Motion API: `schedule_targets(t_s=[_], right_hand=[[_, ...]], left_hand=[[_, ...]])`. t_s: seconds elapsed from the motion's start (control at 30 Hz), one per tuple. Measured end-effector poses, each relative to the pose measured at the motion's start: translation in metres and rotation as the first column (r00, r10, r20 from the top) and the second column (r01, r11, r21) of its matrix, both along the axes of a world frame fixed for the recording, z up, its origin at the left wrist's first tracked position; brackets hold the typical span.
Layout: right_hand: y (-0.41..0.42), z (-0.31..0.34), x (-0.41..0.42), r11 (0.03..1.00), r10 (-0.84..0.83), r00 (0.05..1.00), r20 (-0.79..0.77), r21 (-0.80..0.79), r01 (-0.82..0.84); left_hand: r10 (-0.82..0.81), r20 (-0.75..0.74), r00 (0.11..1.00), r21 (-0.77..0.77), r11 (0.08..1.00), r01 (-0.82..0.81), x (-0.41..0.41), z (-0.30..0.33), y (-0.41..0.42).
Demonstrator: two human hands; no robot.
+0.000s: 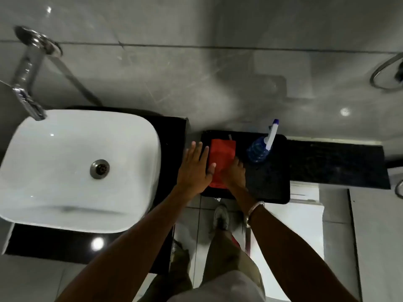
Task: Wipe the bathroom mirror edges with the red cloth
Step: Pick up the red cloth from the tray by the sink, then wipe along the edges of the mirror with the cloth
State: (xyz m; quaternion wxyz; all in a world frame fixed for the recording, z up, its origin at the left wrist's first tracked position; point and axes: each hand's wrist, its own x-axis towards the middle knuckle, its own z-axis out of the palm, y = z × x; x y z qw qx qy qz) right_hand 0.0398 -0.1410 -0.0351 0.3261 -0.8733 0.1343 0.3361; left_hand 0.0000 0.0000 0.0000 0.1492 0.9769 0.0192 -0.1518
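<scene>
A folded red cloth (221,155) lies on a black tray (272,184) on the dark counter, right of the sink. My left hand (195,168) hovers flat with fingers spread over the tray's left edge, its thumb touching the cloth. My right hand (234,174) rests on the cloth's near right part with fingers curled down onto it; whether they grip it is unclear. The mirror is out of view.
A blue spray bottle (260,149) with a white nozzle stands on the tray right of the cloth. A white basin (54,149) with a chrome tap (26,83) sits at the left. A grey tiled wall rises behind. A towel ring (386,73) hangs far right.
</scene>
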Motion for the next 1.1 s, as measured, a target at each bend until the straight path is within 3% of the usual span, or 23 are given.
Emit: schedule_targets(t_s=[0.17,0.27,0.33,0.47,0.6,0.67,0.73,0.8,0.87,0.97,1.1], right_hand=[[0.011,-0.02,0.016,0.974,-0.219,0.976,-0.011,-0.065,0.218],[0.02,-0.013,0.025,0.924,-0.356,0.921,-0.158,0.086,0.372],[0.026,-0.001,0.028,0.883,-0.399,0.898,-0.188,0.188,0.431],[0.047,0.059,0.019,0.857,-0.41,0.909,-0.069,0.313,0.41],[0.082,0.157,0.005,0.933,-0.239,0.917,0.319,0.336,0.126],[0.108,0.204,-0.009,0.92,-0.075,0.872,0.483,0.37,-0.125],[0.134,0.238,-0.024,0.859,0.112,0.849,0.516,0.379,-0.344],[0.154,0.263,-0.035,0.815,0.248,0.808,0.534,0.336,-0.472],[0.166,0.29,-0.041,0.794,0.293,0.738,0.608,0.276,-0.542],[0.171,0.332,-0.037,0.784,0.268,0.614,0.742,0.203,-0.587],[0.169,0.392,-0.014,0.8,0.182,0.379,0.908,0.088,-0.594]], left_hand=[[0.01,-0.11,0.994,-0.072,0.997,-0.018,0.009,-0.023,0.001],[0.047,-0.059,0.997,-0.219,0.974,-0.059,0.004,-0.016,0.006],[0.155,-0.036,0.987,-0.416,0.896,-0.156,0.004,-0.003,0.014],[0.426,-0.055,0.903,-0.757,0.573,-0.316,0.006,0.05,0.035],[0.573,-0.063,0.817,-0.931,0.262,-0.256,0.008,0.119,0.07],[0.59,-0.17,0.789,-0.982,-0.031,-0.189,0.006,0.151,0.082],[0.527,-0.386,0.757,-0.901,-0.394,-0.184,0.0,0.177,0.09],[0.423,-0.493,0.76,-0.779,-0.604,-0.169,-0.01,0.192,0.103],[0.357,-0.506,0.785,-0.673,-0.733,-0.1,-0.023,0.206,0.118],[0.325,-0.463,0.825,-0.564,-0.826,0.009,-0.032,0.227,0.132],[0.411,-0.371,0.833,-0.596,-0.793,0.126,-0.024,0.286,0.152]])
